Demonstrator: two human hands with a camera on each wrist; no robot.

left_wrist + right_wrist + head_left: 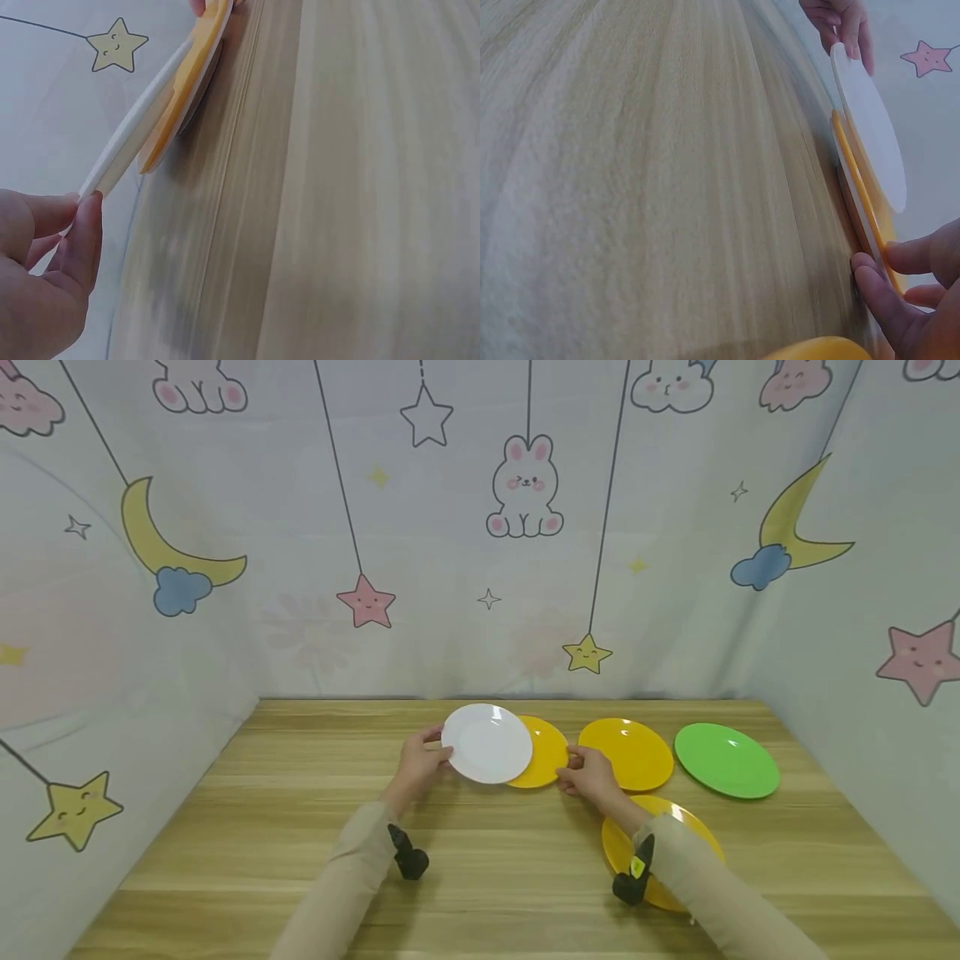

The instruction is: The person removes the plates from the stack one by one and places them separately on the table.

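My left hand (418, 762) pinches the left rim of a white plate (486, 743), thumb on top and fingers below. That plate is raised and overlaps a yellow plate (551, 753), whose right rim my right hand (591, 775) pinches. In the left wrist view the white plate (133, 131) slants above the yellow plate (184, 94). Seen from the right wrist, the yellow plate (859, 169) is held off the table. A paler layer shows along its lower side; I cannot tell whether that is another plate or its underside.
A second yellow plate (628, 756) and a green plate (727, 762) lie to the right. Another yellow plate (621, 853) lies nearer, partly hidden under my right forearm. The wooden table (315, 752) ends at a patterned cloth backdrop (450, 560) behind and on both sides.
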